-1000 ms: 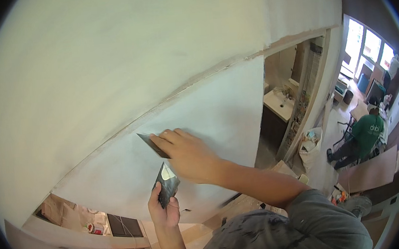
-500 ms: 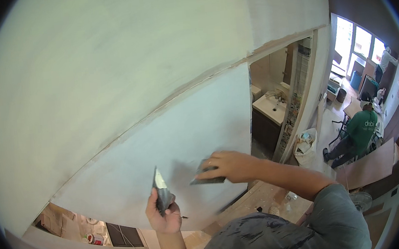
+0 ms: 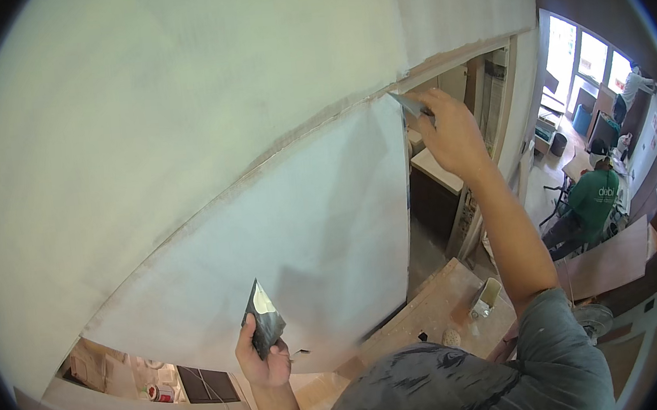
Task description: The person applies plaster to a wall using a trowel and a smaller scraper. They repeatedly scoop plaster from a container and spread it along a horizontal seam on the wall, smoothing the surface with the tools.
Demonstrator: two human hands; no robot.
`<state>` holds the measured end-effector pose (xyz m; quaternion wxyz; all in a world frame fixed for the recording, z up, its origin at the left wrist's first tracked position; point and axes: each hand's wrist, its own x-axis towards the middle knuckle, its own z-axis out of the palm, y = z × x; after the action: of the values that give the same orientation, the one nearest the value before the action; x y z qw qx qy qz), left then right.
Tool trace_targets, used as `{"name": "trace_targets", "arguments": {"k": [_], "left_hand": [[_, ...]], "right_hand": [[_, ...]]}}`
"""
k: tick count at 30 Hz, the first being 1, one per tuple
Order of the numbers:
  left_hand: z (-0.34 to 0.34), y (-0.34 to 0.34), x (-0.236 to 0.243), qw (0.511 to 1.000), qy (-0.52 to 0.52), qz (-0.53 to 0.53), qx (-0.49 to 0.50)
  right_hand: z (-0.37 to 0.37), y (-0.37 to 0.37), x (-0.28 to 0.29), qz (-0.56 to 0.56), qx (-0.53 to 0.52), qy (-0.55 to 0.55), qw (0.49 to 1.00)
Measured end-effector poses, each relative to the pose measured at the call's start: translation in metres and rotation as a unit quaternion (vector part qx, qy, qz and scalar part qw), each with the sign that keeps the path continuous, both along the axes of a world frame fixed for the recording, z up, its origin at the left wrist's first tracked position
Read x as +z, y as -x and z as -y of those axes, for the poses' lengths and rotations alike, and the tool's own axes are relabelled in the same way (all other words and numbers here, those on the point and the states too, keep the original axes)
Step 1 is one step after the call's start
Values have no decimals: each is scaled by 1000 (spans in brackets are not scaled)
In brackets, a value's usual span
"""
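My left hand (image 3: 262, 361) grips a dark putty knife (image 3: 266, 329), blade pointing up, with a pale dab of putty (image 3: 262, 300) near its tip. Higher up and to the right, my right hand (image 3: 451, 133) is closed on a second putty knife (image 3: 412, 105). That blade's tip is at the upper right corner of the pale blue wall panel (image 3: 322, 221), by the seam under the ceiling (image 3: 202, 99). A brownish strip runs along this seam. The right knife's handle is mostly hidden by my fingers.
Right of the panel a doorway opens onto a washbasin counter (image 3: 436, 168). Below stands a wooden board platform (image 3: 424, 318) with an open rectangular tin (image 3: 486, 297). A person in a green shirt (image 3: 595, 199) crouches at the right; another person (image 3: 635, 87) is farther back.
My right hand has risen from beside the left hand to the panel's upper corner, carrying its putty knife. My left hand has shifted slightly, turning its blade's face more into view.
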<state>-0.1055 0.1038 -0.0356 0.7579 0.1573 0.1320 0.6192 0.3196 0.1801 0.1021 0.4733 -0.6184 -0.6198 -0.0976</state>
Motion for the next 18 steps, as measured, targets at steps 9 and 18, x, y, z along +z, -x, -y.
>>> {"name": "trace_targets", "arguments": {"k": [9, 18], "left_hand": [[5, 2, -17, 999, 27, -18, -10], [11, -1, -18, 999, 27, 21, -26]], "right_hand": [[-31, 0, -33, -632, 262, -3, 730], [-56, 17, -41, -670, 271, -52, 689]]}}
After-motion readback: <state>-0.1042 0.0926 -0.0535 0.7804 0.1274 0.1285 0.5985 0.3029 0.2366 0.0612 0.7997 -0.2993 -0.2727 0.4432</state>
